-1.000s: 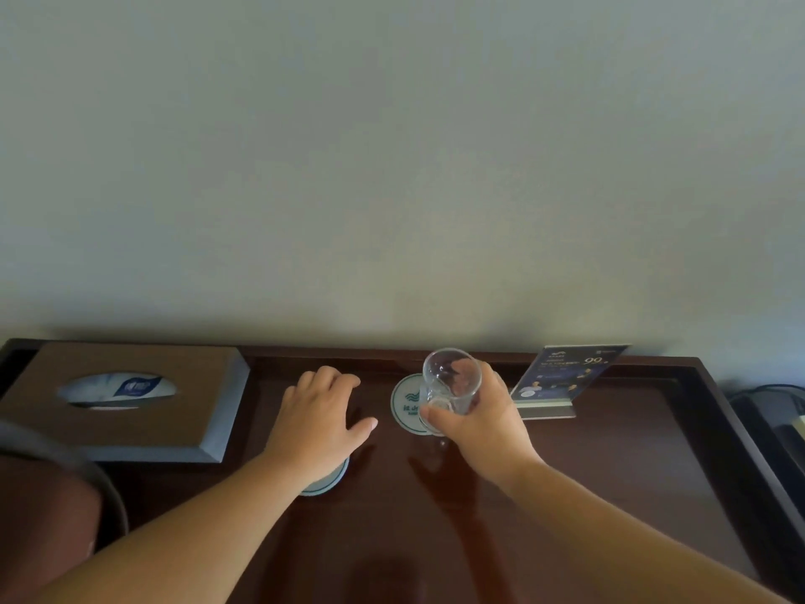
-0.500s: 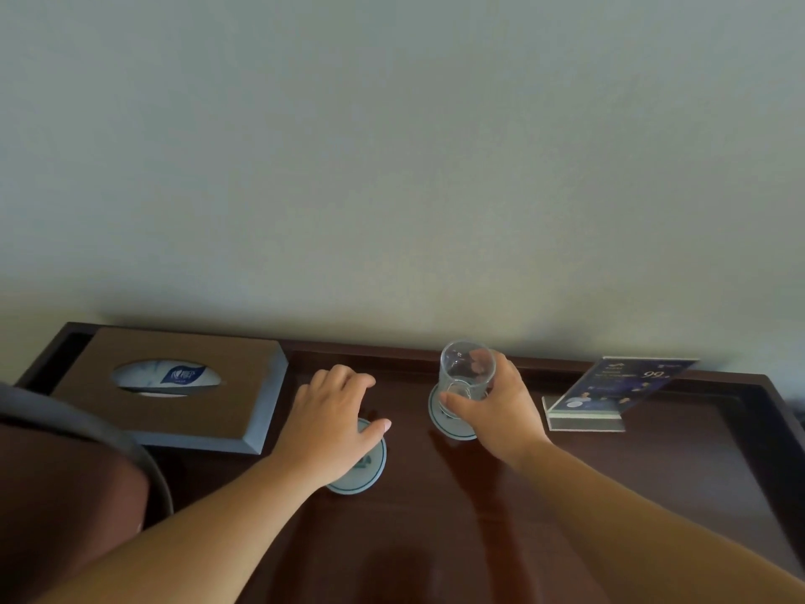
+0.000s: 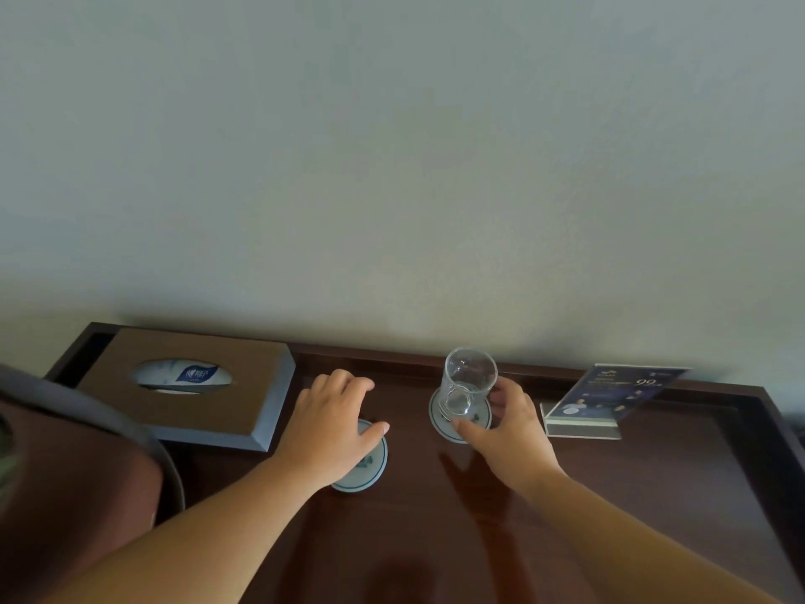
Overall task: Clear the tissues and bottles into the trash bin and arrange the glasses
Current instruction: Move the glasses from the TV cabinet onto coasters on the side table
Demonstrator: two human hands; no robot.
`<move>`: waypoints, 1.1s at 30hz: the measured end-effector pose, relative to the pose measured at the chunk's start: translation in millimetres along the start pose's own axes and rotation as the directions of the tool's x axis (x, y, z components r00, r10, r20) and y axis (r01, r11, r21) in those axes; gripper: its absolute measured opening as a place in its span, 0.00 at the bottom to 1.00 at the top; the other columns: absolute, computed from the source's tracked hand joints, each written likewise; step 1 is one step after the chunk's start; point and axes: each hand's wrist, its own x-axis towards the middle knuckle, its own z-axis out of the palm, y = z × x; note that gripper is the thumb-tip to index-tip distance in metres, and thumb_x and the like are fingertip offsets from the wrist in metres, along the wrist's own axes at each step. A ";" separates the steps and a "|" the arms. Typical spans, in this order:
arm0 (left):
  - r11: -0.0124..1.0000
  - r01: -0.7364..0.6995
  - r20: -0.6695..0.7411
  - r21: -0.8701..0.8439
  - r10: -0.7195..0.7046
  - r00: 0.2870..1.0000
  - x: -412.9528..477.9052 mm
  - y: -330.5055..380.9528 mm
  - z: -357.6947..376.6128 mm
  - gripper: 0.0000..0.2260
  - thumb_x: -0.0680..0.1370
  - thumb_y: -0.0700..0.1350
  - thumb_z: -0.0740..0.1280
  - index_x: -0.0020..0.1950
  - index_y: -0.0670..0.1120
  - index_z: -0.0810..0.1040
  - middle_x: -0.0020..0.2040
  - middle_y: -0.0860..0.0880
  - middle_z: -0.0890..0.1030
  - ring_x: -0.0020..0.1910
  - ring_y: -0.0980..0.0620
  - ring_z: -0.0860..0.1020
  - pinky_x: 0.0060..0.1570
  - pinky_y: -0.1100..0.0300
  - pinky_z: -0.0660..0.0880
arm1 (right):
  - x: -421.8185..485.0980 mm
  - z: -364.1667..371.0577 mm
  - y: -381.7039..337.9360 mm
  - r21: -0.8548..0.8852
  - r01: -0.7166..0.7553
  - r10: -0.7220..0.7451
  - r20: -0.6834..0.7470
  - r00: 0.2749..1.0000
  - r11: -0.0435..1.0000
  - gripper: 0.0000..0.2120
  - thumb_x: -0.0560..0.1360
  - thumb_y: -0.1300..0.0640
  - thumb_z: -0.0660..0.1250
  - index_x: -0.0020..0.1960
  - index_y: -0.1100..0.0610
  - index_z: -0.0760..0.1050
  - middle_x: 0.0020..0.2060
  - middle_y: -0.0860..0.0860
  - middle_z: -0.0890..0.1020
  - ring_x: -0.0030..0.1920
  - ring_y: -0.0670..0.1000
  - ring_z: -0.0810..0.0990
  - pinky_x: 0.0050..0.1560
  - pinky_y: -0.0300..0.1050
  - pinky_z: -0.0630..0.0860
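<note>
A clear empty glass [image 3: 468,383] stands upright on a round white coaster [image 3: 439,425] near the back of the dark wooden desk [image 3: 435,538]. My right hand [image 3: 507,429] cups loosely round the glass's right side. Its thumb lies on the coaster's front edge, just off the glass. My left hand [image 3: 331,425] rests flat on a second white coaster [image 3: 366,470] to the left and covers most of it. No bottles, loose tissues or trash bin are in view.
A brown tissue box [image 3: 244,398] sits at the back left. An acrylic sign stand [image 3: 610,396] with a blue card stands right of the glass. The desk has a raised rim [image 3: 779,433]. A chair back [image 3: 74,451] rises at the lower left.
My right hand carried the glass back onto the far coaster, set it down, and its grip loosened. My left hand stayed on the near coaster.
</note>
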 end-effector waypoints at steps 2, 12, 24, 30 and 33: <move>1.000 0.009 -0.003 0.013 -0.009 1.000 -4.6 1.9 -6.0 0.25 0.74 0.62 0.64 0.67 0.51 0.70 0.59 0.54 0.72 0.58 0.51 0.70 0.57 0.56 0.68 | -14.2 -1.6 4.7 -0.040 0.016 -0.016 -0.004 1.000 0.999 0.35 0.64 0.44 0.76 0.67 0.44 0.64 0.59 0.43 0.71 0.55 0.42 0.75 0.51 0.39 0.72; 0.995 0.098 -0.008 0.007 -0.098 0.995 -55.7 13.5 -37.4 0.24 0.75 0.59 0.66 0.67 0.49 0.69 0.60 0.51 0.72 0.61 0.49 0.69 0.60 0.54 0.67 | -100.2 8.3 -0.8 -0.069 0.299 -0.256 0.357 0.898 0.952 0.33 0.65 0.43 0.71 0.68 0.41 0.64 0.58 0.34 0.69 0.57 0.32 0.70 0.56 0.30 0.70; 0.995 0.097 0.006 0.006 -0.097 0.995 -113.5 1.5 -46.1 0.24 0.75 0.58 0.66 0.67 0.49 0.70 0.60 0.49 0.73 0.60 0.47 0.69 0.59 0.51 0.66 | -191.0 32.9 -13.4 -0.043 0.395 -0.290 0.609 0.739 0.918 0.37 0.65 0.47 0.69 0.71 0.37 0.58 0.64 0.32 0.63 0.62 0.36 0.69 0.62 0.37 0.71; 0.999 0.032 0.010 -0.037 -0.032 0.999 -140.2 -4.4 -42.8 0.24 0.75 0.58 0.65 0.66 0.49 0.70 0.60 0.49 0.73 0.60 0.46 0.70 0.60 0.50 0.67 | -228.2 47.2 0.4 -0.080 0.312 -0.207 0.592 0.779 0.947 0.41 0.63 0.48 0.71 0.71 0.34 0.55 0.65 0.32 0.63 0.64 0.36 0.68 0.63 0.35 0.70; 0.999 0.010 0.007 -0.053 -0.009 1.000 -151.7 -7.2 -43.1 0.23 0.75 0.58 0.65 0.67 0.49 0.70 0.61 0.49 0.73 0.60 0.46 0.70 0.60 0.50 0.67 | -247.4 58.1 6.4 -0.068 0.272 -0.182 0.586 0.789 0.960 0.44 0.61 0.46 0.74 0.71 0.34 0.55 0.65 0.31 0.64 0.64 0.35 0.68 0.63 0.33 0.69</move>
